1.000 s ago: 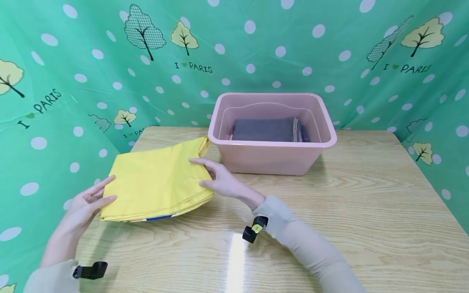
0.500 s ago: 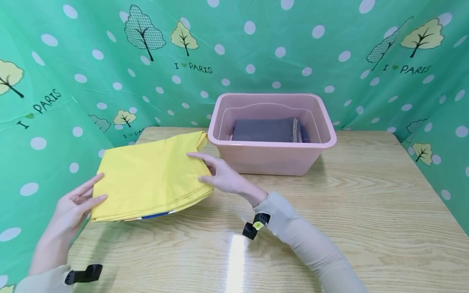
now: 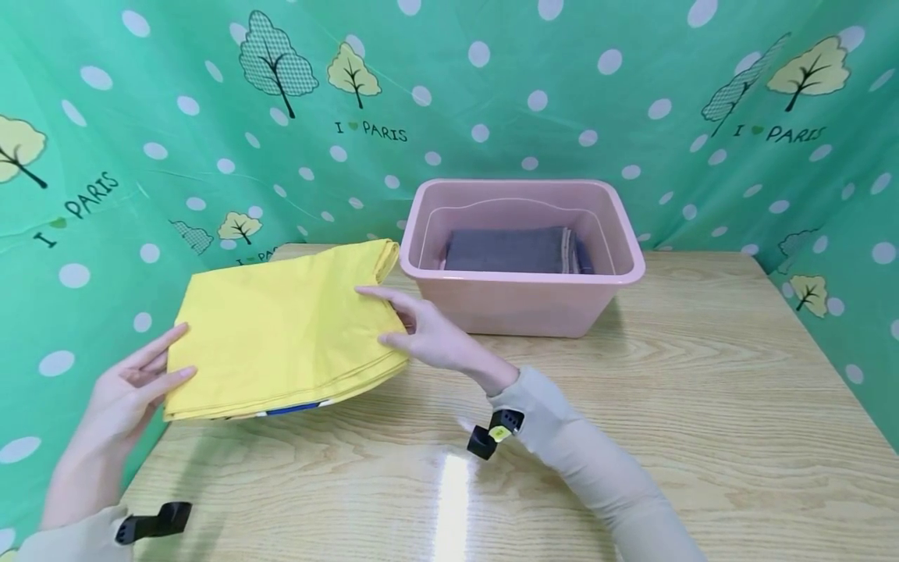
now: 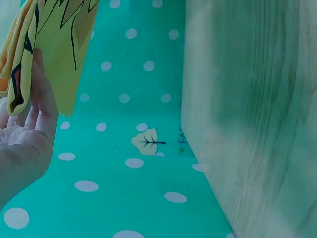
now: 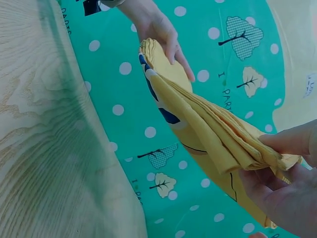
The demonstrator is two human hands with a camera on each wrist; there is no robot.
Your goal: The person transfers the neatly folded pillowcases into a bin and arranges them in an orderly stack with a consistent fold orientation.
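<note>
A folded yellow cloth [image 3: 281, 328] in several layers is held up over the left part of the table, tilted. My left hand [image 3: 126, 398] pinches its left end, thumb on top and fingers reaching beneath. At the right end my right hand [image 3: 428, 336] grips the layers between thumb and fingers. Black lines and dark blue patches are printed on the underside of the cloth [image 5: 198, 119], as the right wrist view shows. In the left wrist view, the folded edge of the cloth [image 4: 64, 64] rests in the left hand [image 4: 29, 129].
A pink plastic bin [image 3: 520, 304] stands at the back middle of the wooden table [image 3: 702, 382], just right of the cloth. Folded grey-blue fabric [image 3: 502, 250] lies inside it. A green dotted curtain [image 3: 456, 101] encloses the back and sides.
The cloth has shifted left and slightly up and back, both hands still holding it. My left hand moved furthest left; the right hand moved only a little. The bin stayed put.
</note>
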